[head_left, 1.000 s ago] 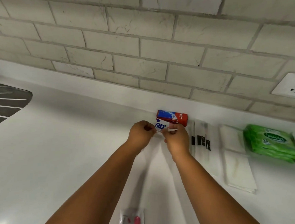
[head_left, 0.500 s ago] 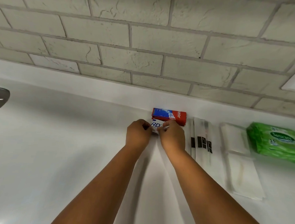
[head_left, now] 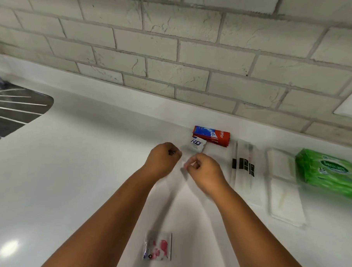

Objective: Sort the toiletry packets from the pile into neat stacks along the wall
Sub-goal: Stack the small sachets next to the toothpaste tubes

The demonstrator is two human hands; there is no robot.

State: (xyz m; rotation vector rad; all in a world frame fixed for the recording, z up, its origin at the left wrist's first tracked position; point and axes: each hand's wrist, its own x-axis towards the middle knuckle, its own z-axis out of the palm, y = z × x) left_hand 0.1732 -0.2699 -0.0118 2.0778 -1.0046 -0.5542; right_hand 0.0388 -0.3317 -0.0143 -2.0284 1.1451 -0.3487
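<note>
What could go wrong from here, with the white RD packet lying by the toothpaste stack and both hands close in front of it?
1. The RD packet lies askew against the toothpaste stack; it may end up crooked or mixed with it.
2. The left hand and right hand hover close, so a careless move could nudge the packet.
3. The pink-printed packet sits unsorted between the forearms and might be swept aside.

We get bright, even overhead light; glare spot on the tabletop [head_left: 9, 247] lower left. Soft arm shadows. Motion blur smears both hands and the green wipes pack [head_left: 328, 176]. Wide-angle bends the brick wall [head_left: 175, 42].
</note>
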